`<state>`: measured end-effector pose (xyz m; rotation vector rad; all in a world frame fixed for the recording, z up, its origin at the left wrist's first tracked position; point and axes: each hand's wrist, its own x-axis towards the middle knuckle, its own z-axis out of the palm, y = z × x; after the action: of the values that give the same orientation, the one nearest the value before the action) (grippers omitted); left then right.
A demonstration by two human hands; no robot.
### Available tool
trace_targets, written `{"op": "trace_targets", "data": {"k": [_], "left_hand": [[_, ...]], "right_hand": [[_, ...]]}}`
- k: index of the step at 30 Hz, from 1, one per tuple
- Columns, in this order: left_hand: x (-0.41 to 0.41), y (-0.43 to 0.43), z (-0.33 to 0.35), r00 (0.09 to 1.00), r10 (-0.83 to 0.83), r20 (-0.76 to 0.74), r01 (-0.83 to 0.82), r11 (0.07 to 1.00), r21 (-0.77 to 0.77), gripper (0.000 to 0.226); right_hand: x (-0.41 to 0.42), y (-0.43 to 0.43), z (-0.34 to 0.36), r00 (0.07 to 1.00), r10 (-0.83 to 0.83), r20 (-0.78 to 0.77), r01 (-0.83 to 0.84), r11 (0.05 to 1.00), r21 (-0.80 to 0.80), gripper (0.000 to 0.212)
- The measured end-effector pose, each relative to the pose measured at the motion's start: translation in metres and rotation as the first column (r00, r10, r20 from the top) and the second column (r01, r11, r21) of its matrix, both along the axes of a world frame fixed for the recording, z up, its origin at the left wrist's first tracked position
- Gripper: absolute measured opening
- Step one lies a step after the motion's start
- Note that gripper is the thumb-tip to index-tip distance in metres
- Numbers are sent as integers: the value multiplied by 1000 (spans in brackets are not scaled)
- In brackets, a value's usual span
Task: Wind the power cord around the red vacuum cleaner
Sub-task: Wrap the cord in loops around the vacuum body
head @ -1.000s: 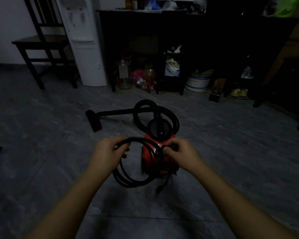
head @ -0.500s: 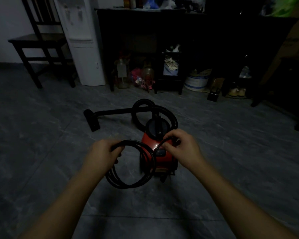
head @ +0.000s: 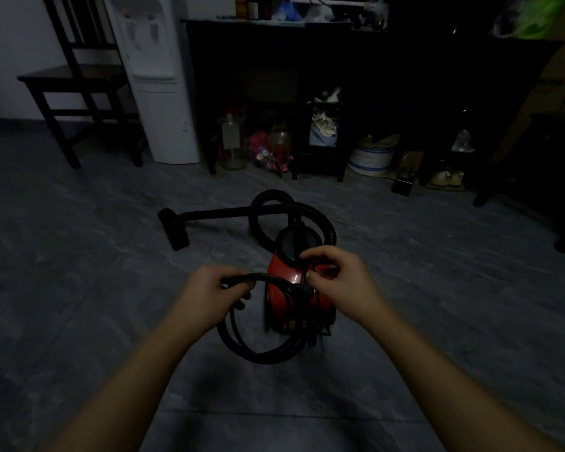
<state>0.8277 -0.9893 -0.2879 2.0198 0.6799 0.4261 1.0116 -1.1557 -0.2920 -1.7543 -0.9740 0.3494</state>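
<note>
The red vacuum cleaner (head: 282, 272) stands on the grey floor in the middle, with a black round lid on top. A black power cord (head: 261, 352) hangs in a coil of several loops just left of and in front of the vacuum. My left hand (head: 211, 296) grips the top of that coil. Above the vacuum's top, my right hand (head: 338, 277) pinches a strand of the cord between thumb and fingers. The cord's plug hangs low by the vacuum's rear, partly hidden.
The vacuum's black hose (head: 271, 213) loops behind it, and its wand and floor nozzle (head: 175, 228) lie to the left. A white water dispenser (head: 157, 79), a dark chair (head: 75, 83) and dark shelving (head: 340, 76) with bottles and clutter line the far wall.
My right hand has risen from the vacuum's side to its top, carrying the cord strand. The left hand has kept its grip on the coil, which has shifted slightly.
</note>
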Motion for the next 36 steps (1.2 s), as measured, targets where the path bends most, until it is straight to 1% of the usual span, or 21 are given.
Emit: {"op": "trace_targets", "data": {"k": [3, 5, 8, 9, 11, 13, 16, 18, 20, 22, 23, 26, 29, 31, 34, 36], "left_hand": [[2, -5, 5, 1000, 3, 3, -3, 996, -89, 13], [4, -9, 7, 1000, -14, -24, 10, 991, -131, 10], [7, -15, 7, 998, -32, -52, 24, 987, -158, 2], [8, -17, 6, 998, -31, -51, 22, 987, -161, 2], [10, -20, 4, 998, -33, -44, 26, 987, -158, 8], [11, -22, 2, 999, -38, -37, 33, 991, -133, 14], [12, -24, -2, 998, -41, -45, 36, 993, -110, 26], [12, -24, -4, 997, -50, -61, 45, 996, -82, 30], [13, -24, -5, 996, -53, -71, 49, 997, -58, 32], [14, -23, -6, 997, -53, -62, 49, 997, -56, 36], [14, -23, -5, 997, -58, -56, 54, 997, -57, 37], [15, -23, -6, 996, -85, -36, 84, 996, -26, 34], [15, -25, -7, 993, -120, -8, 120, 992, 34, 30], [16, -24, -9, 992, -127, -12, 128, 986, 106, 24], [16, -21, -10, 998, -58, -18, 61, 973, 225, 16], [16, -19, -8, 1000, -4, 22, -1, 978, 208, 13]], "right_hand": [[0, 2, 1, 996, 6, -93, -4, 1000, 25, 39], [0, 4, 0, 988, -8, -152, 14, 999, 33, 42], [-4, 9, 2, 970, -9, -242, 22, 998, 51, 37], [-7, 11, 2, 967, 4, -255, 11, 998, 58, 33], [-15, 14, 0, 970, 16, -242, -6, 999, 38, 25], [-21, 16, -4, 976, 6, -218, -13, 999, -32, 22], [-24, 19, -7, 969, -53, -243, 26, 993, -115, 32], [-23, 20, -5, 952, -71, -299, 33, 991, -129, 42], [-24, 20, -2, 910, -23, -415, -20, 995, -100, 45], [-26, 18, 2, 876, 48, -480, -88, 994, -61, 45], [-26, 16, 4, 875, 85, -477, -122, 991, -47, 45], [-26, 12, 7, 903, 163, -398, -193, 981, -35, 44], [-23, 12, 5, 904, 174, -391, -189, 982, 1, 39], [-23, 13, 2, 921, 174, -349, -180, 984, 14, 35], [-22, 14, -1, 964, 141, -226, -144, 990, 4, 25], [-19, 13, -3, 975, 118, -190, -116, 993, 20, 18]]}}
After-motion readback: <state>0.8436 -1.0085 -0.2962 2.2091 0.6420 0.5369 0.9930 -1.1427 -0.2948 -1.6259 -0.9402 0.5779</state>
